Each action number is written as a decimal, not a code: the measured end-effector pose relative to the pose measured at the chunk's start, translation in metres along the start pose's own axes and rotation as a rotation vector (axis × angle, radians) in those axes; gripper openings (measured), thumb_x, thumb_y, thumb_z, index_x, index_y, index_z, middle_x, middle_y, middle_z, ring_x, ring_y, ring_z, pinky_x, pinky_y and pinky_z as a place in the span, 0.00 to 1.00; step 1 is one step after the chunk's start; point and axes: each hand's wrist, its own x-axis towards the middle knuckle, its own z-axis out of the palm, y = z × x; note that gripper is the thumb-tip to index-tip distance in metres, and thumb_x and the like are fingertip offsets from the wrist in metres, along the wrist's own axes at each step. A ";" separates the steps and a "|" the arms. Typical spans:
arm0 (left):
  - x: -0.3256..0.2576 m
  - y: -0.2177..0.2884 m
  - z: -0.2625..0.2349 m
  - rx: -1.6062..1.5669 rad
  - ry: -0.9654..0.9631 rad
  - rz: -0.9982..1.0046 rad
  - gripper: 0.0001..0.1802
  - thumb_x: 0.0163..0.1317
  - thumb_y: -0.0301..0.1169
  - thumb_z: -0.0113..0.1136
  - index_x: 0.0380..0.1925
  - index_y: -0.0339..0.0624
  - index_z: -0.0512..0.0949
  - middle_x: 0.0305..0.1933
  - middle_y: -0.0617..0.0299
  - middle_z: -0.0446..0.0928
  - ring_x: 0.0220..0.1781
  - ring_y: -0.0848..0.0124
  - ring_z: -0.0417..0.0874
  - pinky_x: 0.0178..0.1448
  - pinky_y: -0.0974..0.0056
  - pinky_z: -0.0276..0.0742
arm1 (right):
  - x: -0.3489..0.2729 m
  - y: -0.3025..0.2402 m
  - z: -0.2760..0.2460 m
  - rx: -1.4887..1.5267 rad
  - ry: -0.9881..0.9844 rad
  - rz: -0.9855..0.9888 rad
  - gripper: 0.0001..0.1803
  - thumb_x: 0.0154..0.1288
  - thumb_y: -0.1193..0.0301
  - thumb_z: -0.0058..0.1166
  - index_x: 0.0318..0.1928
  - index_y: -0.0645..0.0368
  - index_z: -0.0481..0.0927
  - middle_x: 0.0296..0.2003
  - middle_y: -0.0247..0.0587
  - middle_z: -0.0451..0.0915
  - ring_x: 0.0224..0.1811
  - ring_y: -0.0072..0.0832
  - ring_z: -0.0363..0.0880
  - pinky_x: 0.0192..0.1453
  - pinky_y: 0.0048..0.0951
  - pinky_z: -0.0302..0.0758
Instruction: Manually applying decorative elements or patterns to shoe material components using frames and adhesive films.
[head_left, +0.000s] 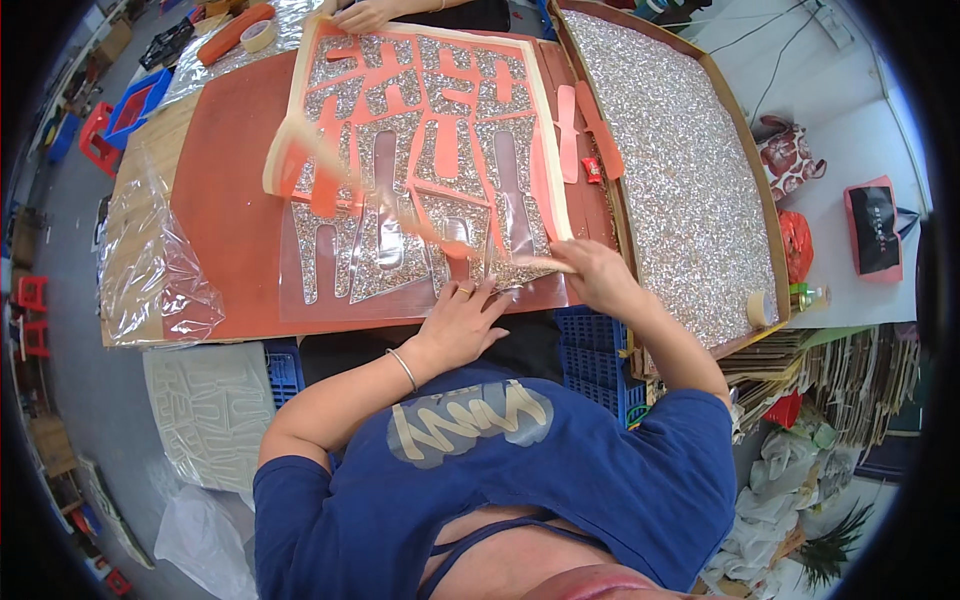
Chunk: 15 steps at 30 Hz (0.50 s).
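A coral-pink stencil (375,75) with cut-outs and a cream tape border lies partly raised over a clear plastic sheet (545,297). Glittery speckled shapes (325,265) cover that sheet. At the stencil's near right corner my right hand (602,280) is closed on the taped edge. The near edge of the stencil sags and bows upward, blurred by motion, above the glitter. My left hand (462,322) lies with fingers spread on the near edge of the clear sheet. At the far left corner, another person's hand (365,15) touches the stencil.
A shallow tray (690,150) full of glittery bits stands at the right. Coral strips (600,130) and a small red packet (592,170) lie beside it. Crumpled clear film (165,270) rests on the table's left side. A tape roll (762,308) sits in the tray's near corner.
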 end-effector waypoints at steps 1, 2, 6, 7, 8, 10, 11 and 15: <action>0.002 0.001 -0.005 -0.026 -0.045 -0.021 0.31 0.60 0.49 0.54 0.60 0.47 0.67 0.60 0.51 0.65 0.57 0.53 0.67 0.58 0.49 0.66 | -0.006 -0.001 0.001 0.004 -0.003 -0.006 0.16 0.56 0.76 0.51 0.47 0.61 0.77 0.40 0.50 0.79 0.42 0.45 0.78 0.46 0.41 0.75; 0.008 -0.001 -0.011 -0.046 -0.010 0.041 0.33 0.61 0.52 0.51 0.61 0.46 0.65 0.58 0.48 0.67 0.55 0.51 0.71 0.57 0.47 0.66 | -0.011 -0.002 0.001 -0.048 -0.001 -0.047 0.18 0.55 0.78 0.50 0.49 0.62 0.75 0.42 0.51 0.78 0.44 0.46 0.78 0.47 0.41 0.75; 0.036 -0.004 -0.012 -0.237 -0.162 -0.127 0.30 0.64 0.49 0.48 0.57 0.37 0.66 0.53 0.41 0.71 0.51 0.45 0.75 0.55 0.47 0.68 | -0.002 0.003 -0.016 -0.079 -0.074 0.060 0.14 0.56 0.77 0.48 0.44 0.59 0.77 0.36 0.49 0.80 0.38 0.44 0.80 0.41 0.40 0.76; 0.052 -0.014 -0.012 -0.291 -0.326 -0.196 0.25 0.63 0.45 0.50 0.52 0.36 0.69 0.55 0.41 0.69 0.55 0.47 0.72 0.55 0.50 0.69 | 0.009 0.003 -0.028 -0.112 -0.123 0.138 0.11 0.57 0.76 0.47 0.41 0.57 0.78 0.32 0.47 0.80 0.34 0.44 0.81 0.39 0.41 0.77; 0.053 -0.023 0.009 -0.131 -0.176 -0.142 0.25 0.62 0.45 0.52 0.50 0.36 0.69 0.57 0.41 0.68 0.58 0.47 0.70 0.56 0.49 0.68 | 0.024 -0.002 -0.041 -0.184 -0.134 0.134 0.07 0.58 0.74 0.47 0.36 0.55 0.78 0.26 0.45 0.79 0.29 0.44 0.80 0.34 0.41 0.76; 0.063 -0.028 0.009 0.050 -0.112 -0.165 0.30 0.55 0.48 0.59 0.49 0.37 0.70 0.62 0.41 0.63 0.64 0.46 0.63 0.59 0.43 0.65 | 0.052 0.004 -0.061 -0.277 -0.069 0.065 0.06 0.57 0.75 0.48 0.33 0.54 0.78 0.25 0.44 0.78 0.30 0.43 0.80 0.35 0.41 0.76; 0.065 -0.028 0.011 0.051 -0.107 -0.163 0.30 0.55 0.48 0.59 0.49 0.37 0.70 0.62 0.41 0.63 0.64 0.46 0.63 0.59 0.43 0.65 | 0.067 0.012 -0.076 -0.332 -0.027 0.033 0.07 0.56 0.76 0.48 0.34 0.53 0.79 0.26 0.44 0.79 0.31 0.43 0.80 0.35 0.41 0.76; 0.060 -0.032 0.017 0.172 0.028 -0.172 0.38 0.53 0.55 0.59 0.56 0.38 0.67 0.61 0.40 0.63 0.64 0.40 0.62 0.62 0.34 0.58 | 0.134 0.045 -0.176 -0.276 0.623 -0.119 0.14 0.55 0.79 0.51 0.42 0.54 0.82 0.34 0.39 0.83 0.35 0.33 0.83 0.40 0.29 0.77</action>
